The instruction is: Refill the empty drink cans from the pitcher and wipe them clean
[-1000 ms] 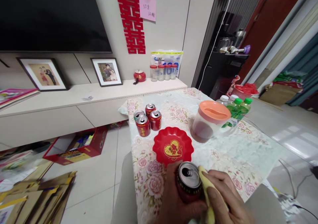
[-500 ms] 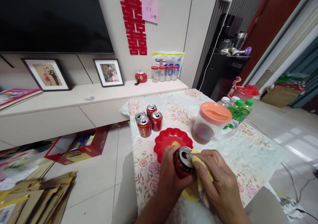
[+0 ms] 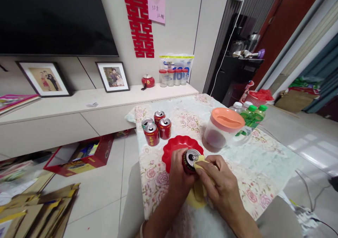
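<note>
Two bare hands are working a yellow cloth (image 3: 197, 196) over an opened red drink can (image 3: 191, 158) above a flowered tablecloth (image 3: 264, 157). The left hand (image 3: 182, 176) is curling around the can's body, its fingers spread only as wide as the can. The right hand (image 3: 220, 180) is pinching the cloth between thumb and closed fingers. Compared with a second ago, both hands are reaching farther toward twelve o'clock, and the can is now overlapping the near part of a scalloped red plate (image 3: 169, 150). The cloth is now pressing over the rim at four o'clock, beside the pull tab, so the wiping seems to be centring on the top. Four other cans (image 3: 152, 135) are standing toward ten o'clock, and a coral-lidded pitcher (image 3: 216, 137) between one and two.
</note>
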The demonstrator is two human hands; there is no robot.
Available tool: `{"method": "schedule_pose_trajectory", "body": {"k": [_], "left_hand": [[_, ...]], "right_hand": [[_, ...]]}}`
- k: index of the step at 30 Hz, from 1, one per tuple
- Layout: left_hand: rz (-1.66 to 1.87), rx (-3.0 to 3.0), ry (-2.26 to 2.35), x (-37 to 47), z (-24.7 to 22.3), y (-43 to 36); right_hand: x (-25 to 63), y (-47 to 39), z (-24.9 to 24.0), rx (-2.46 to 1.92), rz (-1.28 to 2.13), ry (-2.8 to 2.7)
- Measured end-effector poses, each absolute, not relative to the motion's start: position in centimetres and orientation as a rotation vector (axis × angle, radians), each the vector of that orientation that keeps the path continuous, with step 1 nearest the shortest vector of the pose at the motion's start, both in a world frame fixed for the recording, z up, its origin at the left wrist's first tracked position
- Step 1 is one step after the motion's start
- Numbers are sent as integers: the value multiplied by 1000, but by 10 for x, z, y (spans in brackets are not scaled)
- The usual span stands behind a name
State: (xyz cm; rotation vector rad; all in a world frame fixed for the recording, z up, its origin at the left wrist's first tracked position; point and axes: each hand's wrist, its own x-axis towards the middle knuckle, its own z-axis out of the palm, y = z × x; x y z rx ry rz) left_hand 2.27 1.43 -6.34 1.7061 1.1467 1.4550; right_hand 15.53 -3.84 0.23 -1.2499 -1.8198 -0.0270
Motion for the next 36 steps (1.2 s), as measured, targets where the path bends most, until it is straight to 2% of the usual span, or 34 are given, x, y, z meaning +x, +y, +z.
{"method": "schedule_pose_trajectory", "body": {"k": [7,12,18,28,36], "left_hand": [[1409,1637,1115,25,-75,20],[1360,1606,1090,22,-88,24],[1237,1513,1036,20,-80,31],[1243,1486,1181,28,-74,30],[1285,1509,1182,29,-79,26]], "right_hand": [[156,-23,-14,-1393,-94,-1785],[161,-6,-17,-1467,116,-1792],[170,13,-16,-1484,280,-1824],[157,-8,-22,-1467,75,-1782],[141,-16,-19,-1428,149,-1742]]}}
